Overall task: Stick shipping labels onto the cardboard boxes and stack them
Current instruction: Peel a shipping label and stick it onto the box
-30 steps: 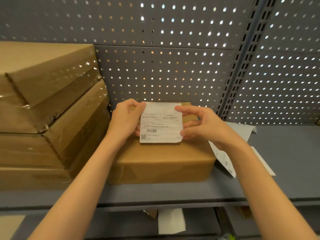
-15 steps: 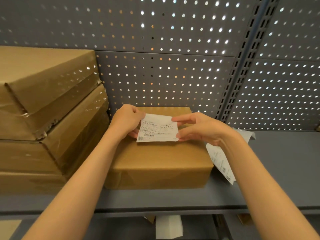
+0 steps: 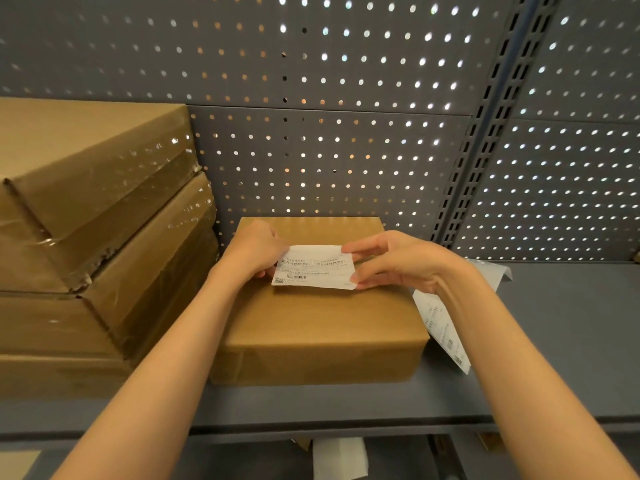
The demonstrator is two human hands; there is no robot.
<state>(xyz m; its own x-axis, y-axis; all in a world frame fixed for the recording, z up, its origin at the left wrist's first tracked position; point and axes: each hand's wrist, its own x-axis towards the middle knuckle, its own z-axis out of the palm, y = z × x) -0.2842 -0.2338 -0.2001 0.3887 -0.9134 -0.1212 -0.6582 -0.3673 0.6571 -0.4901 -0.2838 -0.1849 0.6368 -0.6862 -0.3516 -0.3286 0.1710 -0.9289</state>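
Note:
A brown cardboard box (image 3: pixel 318 323) sits on the grey shelf (image 3: pixel 561 341) in the middle of the view. A white shipping label (image 3: pixel 313 268) with black print, a barcode and a QR code lies almost flat, just above or on the box's top. My left hand (image 3: pixel 254 251) pinches the label's left edge. My right hand (image 3: pixel 391 261) pinches its right edge between thumb and fingers. To the left stands a stack of larger taped cardboard boxes (image 3: pixel 97 244).
More white label sheets (image 3: pixel 446 327) lie on the shelf right of the box, partly behind my right forearm. A perforated grey back panel (image 3: pixel 329 150) and a slotted upright (image 3: pixel 485 140) close off the rear. Paper (image 3: pixel 339 457) shows on the lower shelf.
Both hands have lowered the label from upright in front of the box to nearly flat over the box's top. The view has also tilted down slightly.

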